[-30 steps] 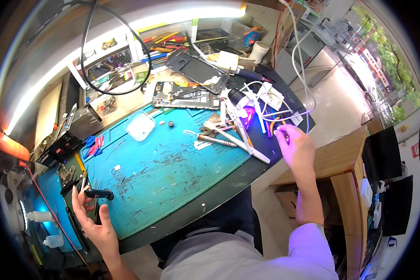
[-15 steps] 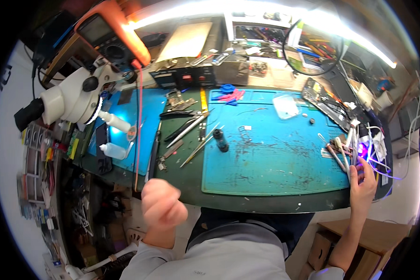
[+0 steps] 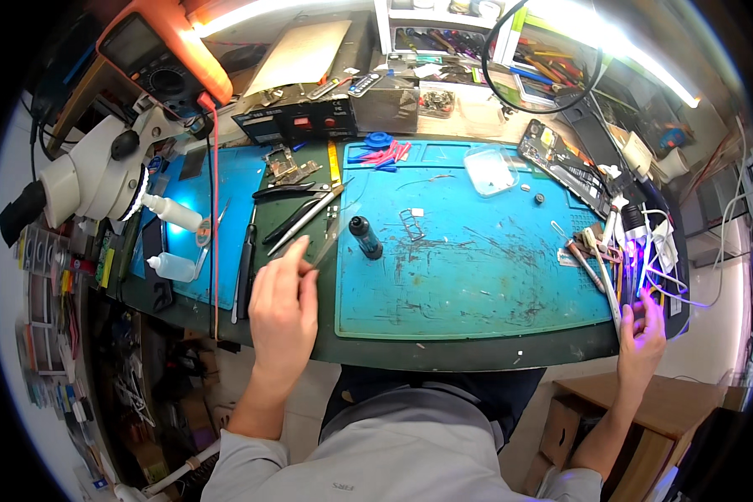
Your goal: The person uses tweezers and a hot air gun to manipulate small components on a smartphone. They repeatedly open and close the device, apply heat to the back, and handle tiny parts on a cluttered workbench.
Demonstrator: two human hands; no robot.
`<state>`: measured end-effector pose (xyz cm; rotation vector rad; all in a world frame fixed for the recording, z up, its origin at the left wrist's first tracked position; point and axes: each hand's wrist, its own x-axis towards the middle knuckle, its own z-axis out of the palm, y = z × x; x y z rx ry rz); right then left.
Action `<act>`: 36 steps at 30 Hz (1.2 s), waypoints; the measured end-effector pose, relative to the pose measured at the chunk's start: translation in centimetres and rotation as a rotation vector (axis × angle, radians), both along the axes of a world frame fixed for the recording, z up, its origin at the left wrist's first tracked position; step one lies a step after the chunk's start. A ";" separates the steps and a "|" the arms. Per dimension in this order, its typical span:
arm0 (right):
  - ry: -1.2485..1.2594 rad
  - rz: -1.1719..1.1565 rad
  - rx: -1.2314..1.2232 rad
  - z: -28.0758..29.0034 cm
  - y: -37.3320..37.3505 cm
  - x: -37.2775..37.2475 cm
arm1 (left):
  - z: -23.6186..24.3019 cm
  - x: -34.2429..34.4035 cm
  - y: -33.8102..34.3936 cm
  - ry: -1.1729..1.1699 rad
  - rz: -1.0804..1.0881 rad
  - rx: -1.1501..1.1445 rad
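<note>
My left hand (image 3: 283,305) is over the near edge of the bench, its thumb and forefinger closed on the near end of thin tweezers (image 3: 333,233), which look smeared by motion. My right hand (image 3: 642,333) is at the right end of the bench with curled fingers, against a bundle of white cables (image 3: 612,226) and slim tools lit purple. What those fingers grip is hidden in the clutter. A dark bottle (image 3: 366,238) stands on the blue work mat (image 3: 468,289) between my hands. Beside the tweezers lie a silver pen-like tool (image 3: 306,219) and black pliers (image 3: 284,192).
A microscope (image 3: 92,180) and an orange multimeter (image 3: 163,67) stand at the left, with a red lead (image 3: 217,226) hanging down. White bottles (image 3: 173,267) lie on a smaller mat. A clear tub (image 3: 490,171) and an opened phone (image 3: 560,167) are at the back right.
My left hand has risen from below the bench edge, reached forward and closed on the tweezers, which have shifted. My right hand stays by the cables. The whole view has shifted slightly.
</note>
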<state>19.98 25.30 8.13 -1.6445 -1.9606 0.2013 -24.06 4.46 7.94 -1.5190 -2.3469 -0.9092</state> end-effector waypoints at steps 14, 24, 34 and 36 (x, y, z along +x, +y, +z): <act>-0.051 1.109 0.561 1.8 -7.9 -16.5 | -0.6 12.2 -2.5 -1.527 -0.645 0.082; 0.124 1.066 0.216 0.6 2.8 -20.8 | 0.7 7.2 7.6 -0.184 -0.514 -0.067; -0.005 1.088 0.306 0.0 2.6 -21.2 | 0.3 6.8 7.7 -0.267 -0.542 0.002; -0.020 1.097 0.297 0.3 2.3 -20.4 | 0.2 7.0 6.8 -0.330 -0.560 0.068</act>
